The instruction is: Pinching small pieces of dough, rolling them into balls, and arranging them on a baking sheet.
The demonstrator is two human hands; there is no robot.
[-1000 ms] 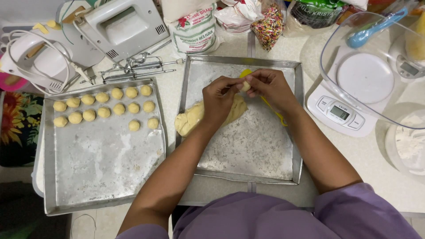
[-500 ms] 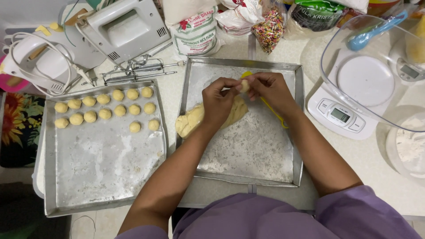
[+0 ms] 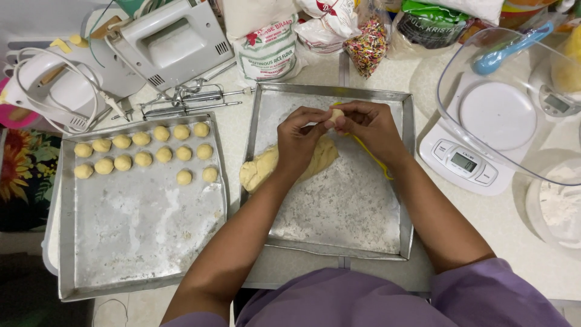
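Observation:
Over the right floured metal tray (image 3: 339, 218), my left hand (image 3: 301, 136) and my right hand (image 3: 370, 126) meet, pinching a small piece of pale yellow dough (image 3: 336, 114) between their fingertips. A long dough log (image 3: 260, 169) lies on the tray beneath my left wrist. A thin yellow strip (image 3: 375, 158) runs out from under my right hand; what it is I cannot tell. The left tray (image 3: 139, 236) holds several small dough balls (image 3: 143, 158) in rows along its far edge.
A white hand mixer (image 3: 163, 45) with its beaters (image 3: 181, 100) lies behind the left tray. Flour bags (image 3: 266, 48) and a sprinkles bag (image 3: 366, 45) stand at the back. A clear bowl (image 3: 508, 103) sits on a white kitchen scale (image 3: 463, 160) at right.
Both hands stay together over the far end of the dough log; the small piece between the fingers shows more clearly now. Nothing else has moved.

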